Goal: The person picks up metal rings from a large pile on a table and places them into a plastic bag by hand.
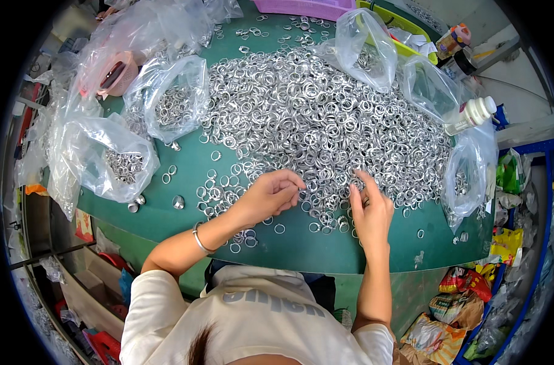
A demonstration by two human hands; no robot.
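Both hands work at the near edge of the ring pile (313, 121). The left hand (271, 196) has its fingertips pinched together over loose rings; the right hand (369, 210) curls its fingers, grip unclear. Bare green table (301, 246) lies just below them. Beyond, plastic bags (167, 97) ring the heap.

A heap of metal rings (313, 121) is spread across the table (167, 213). Plastic bags of rings (173, 100) are set to its left, a bottle (472, 114) to its right, and baskets (307, 7) behind it.
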